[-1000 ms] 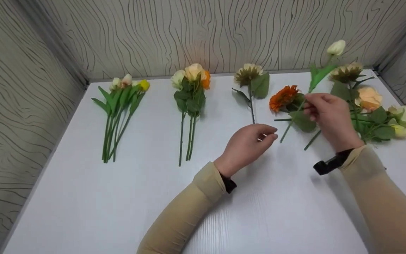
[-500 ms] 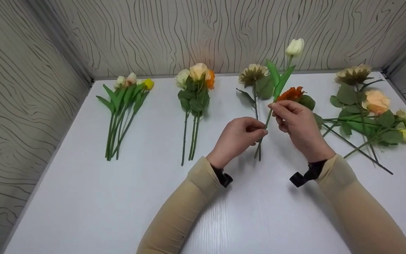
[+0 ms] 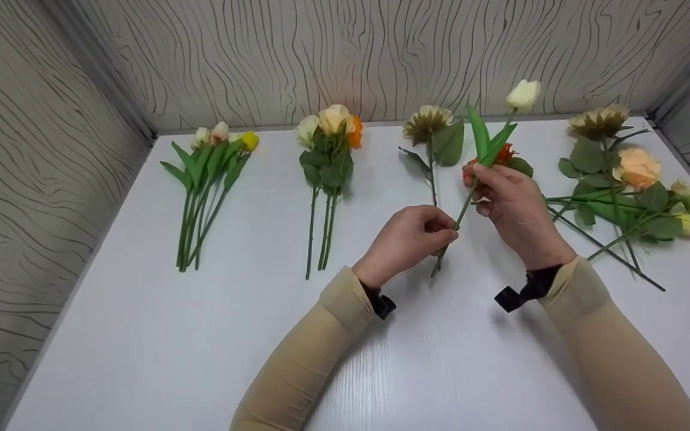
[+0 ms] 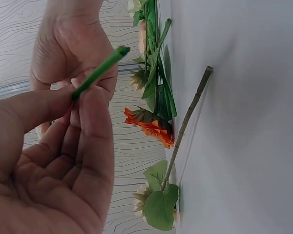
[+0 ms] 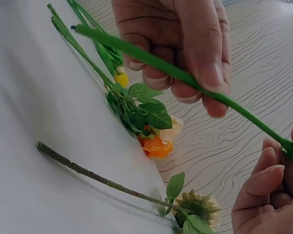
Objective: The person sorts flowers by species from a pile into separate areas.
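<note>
Both L grip & R grip pinch wht tulip abv tbl.

Free tabletop front left, orange flower just behind right hand

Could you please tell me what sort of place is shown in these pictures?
It is probably a small indoor work booth, though I cannot be certain. Walls with a wood-grain pattern stand close around a white table, and flowers lie on it in groups.
</note>
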The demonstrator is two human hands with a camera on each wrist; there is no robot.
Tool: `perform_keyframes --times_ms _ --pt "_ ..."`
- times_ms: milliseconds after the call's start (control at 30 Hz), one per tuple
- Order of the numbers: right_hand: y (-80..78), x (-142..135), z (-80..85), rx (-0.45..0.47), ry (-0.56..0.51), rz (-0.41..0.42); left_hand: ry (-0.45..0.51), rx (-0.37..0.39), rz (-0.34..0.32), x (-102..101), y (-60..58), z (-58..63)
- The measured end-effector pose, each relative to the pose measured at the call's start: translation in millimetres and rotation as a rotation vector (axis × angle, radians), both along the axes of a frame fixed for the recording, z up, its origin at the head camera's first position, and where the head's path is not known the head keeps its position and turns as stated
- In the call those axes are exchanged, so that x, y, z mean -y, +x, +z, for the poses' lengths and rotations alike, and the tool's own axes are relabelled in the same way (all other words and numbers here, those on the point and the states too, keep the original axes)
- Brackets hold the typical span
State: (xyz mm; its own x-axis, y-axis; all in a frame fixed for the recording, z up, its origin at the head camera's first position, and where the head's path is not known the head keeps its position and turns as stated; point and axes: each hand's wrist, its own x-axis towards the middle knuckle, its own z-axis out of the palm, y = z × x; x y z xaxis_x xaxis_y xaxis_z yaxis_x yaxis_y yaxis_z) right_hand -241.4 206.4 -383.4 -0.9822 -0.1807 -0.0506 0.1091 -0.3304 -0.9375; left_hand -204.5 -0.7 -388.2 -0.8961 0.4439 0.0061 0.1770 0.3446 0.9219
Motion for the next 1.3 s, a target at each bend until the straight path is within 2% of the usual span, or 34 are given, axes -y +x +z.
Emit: perform_keyframes --times_ms 100,267,600,800,933,1033,1133,1300 --pt "-0.2 1 1.0 0.028 -0.003 0.003 -0.030 -0.018 -0.015 -1 -0.4 0.6" --pt "0.7 2 1.1 0.057 0.032 0.005 -0.031 -0.007 -0.005 -1 -1.8 0.6" --pt "3.2 13 -3.1 0.014 0.091 0.024 0.030 0.015 0.083 -1 -2.9 -0.9" --pt "3.7 18 -4.7 -0.003 0.098 0.038 0.037 0.008 0.109 1 -2.6 0.2" --pt "4.3 21 -6.5 -0.042 0.163 0.066 0.020 0.000 0.116 8 -3.4 -0.5" --pt "5.6 23 -8.1 -0.079 0.236 0.090 -0.016 -0.009 0.123 18 -4.9 1.5" --pt "7.3 24 -9.4 -0.095 0.314 0.111 -0.061 -0.023 0.144 37 -6.7 6.9" --pt "8.3 23 -9.7 -0.081 0.349 0.128 -0.117 -0.037 0.220 90 -9.2 14.9"
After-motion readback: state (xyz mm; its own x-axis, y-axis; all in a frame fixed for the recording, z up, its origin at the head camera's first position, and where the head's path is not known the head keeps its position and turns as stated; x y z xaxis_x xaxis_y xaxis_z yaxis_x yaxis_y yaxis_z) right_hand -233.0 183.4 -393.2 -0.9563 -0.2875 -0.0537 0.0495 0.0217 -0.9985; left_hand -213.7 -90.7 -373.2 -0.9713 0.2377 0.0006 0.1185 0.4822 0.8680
